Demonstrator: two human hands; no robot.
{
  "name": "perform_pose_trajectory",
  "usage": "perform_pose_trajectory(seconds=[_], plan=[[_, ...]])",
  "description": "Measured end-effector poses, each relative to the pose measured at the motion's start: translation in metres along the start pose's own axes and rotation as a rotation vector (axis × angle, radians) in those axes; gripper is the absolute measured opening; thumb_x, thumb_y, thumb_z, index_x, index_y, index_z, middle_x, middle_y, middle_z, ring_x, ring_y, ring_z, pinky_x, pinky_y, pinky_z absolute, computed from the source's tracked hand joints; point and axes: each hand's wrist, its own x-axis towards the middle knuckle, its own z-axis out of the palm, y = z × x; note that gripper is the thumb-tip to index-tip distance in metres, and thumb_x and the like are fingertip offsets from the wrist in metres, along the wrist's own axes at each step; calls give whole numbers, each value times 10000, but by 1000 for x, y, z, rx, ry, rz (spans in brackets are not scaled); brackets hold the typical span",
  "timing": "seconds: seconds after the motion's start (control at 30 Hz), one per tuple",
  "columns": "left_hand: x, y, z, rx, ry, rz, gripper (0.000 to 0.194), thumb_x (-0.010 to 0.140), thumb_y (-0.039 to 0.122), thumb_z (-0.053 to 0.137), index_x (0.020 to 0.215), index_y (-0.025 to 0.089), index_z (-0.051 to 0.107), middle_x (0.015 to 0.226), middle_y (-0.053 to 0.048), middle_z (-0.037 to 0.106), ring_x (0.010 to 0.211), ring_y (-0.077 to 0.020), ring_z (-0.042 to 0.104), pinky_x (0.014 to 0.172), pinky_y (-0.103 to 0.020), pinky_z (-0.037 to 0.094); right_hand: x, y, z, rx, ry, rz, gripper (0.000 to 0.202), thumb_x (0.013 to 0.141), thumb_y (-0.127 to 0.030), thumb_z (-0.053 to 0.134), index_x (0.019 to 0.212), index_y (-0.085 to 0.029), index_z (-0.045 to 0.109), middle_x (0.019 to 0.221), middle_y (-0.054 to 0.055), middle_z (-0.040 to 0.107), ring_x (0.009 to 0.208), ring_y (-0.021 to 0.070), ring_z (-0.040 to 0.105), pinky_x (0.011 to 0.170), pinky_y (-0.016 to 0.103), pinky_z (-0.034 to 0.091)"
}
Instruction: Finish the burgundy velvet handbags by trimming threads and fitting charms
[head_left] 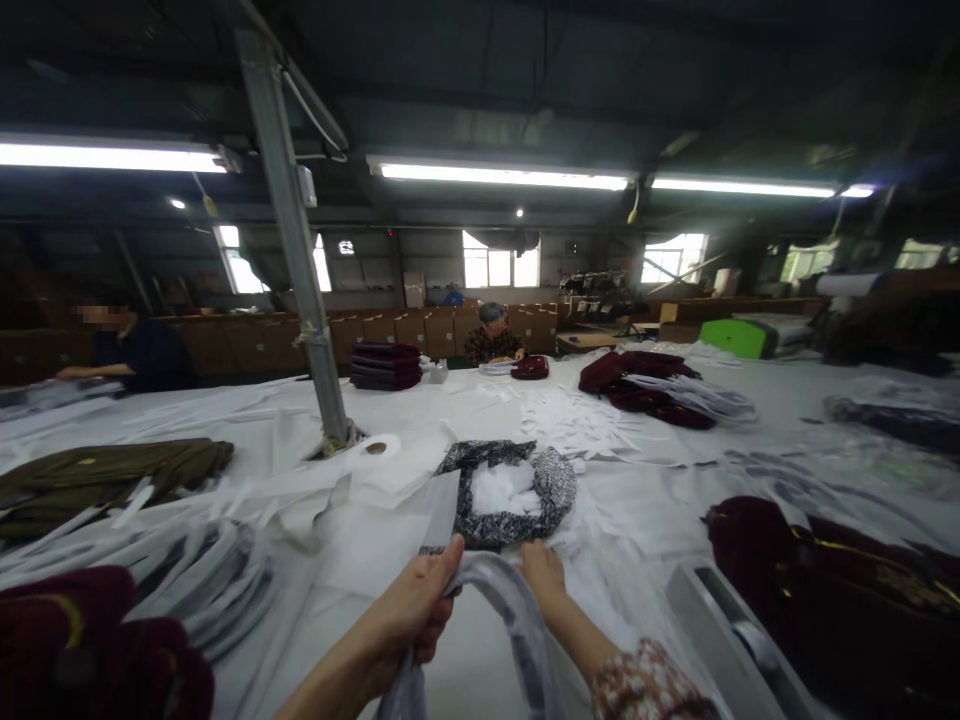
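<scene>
My left hand [420, 598] is closed around a bag handle [517, 592] wrapped in clear plastic, which arches up in front of me. A pale strip [444, 505] with dark print at its lower end stands just above my left thumb. My right hand [543, 570] is beyond the handle, at the near edge of a black-and-white speckled pouch [556, 490]. Its fingers are bent and pressed together; the tips are hidden, so what they hold cannot be made out. Small white pieces [504, 490] fill the pouch's open top.
Plastic-wrapped handles [217, 570] and maroon bags [97, 650] lie left, near olive bags [112, 475]. A grey tape dispenser [720, 640] and more maroon bags [825, 590] are right. A metal post [296, 230] rises beyond a white roll [375, 449]. Two people work across the table.
</scene>
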Motion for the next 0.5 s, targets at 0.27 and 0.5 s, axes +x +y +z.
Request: perform_pose_trajectory(seconds=[0.27,0.5], plan=[[-17,6,-2,-13,-1,-4,548,660,744,441,665,196,439,438,82,378,330,-34,203,345,-181,182,-5,14,-1,43,-19,34,244,678,-35,474,725,-132,693,811,146,697,819,264,643,670,297,425],[-28,8,-10,-4,-143,54,362,765,522,481,699,166,476,518,20,535,374,-60,362,409,-202,321,-21,47,-48,277,14,-76,230,668,-121,532,819,-173,697,728,32,693,715,164,622,673,230,416]])
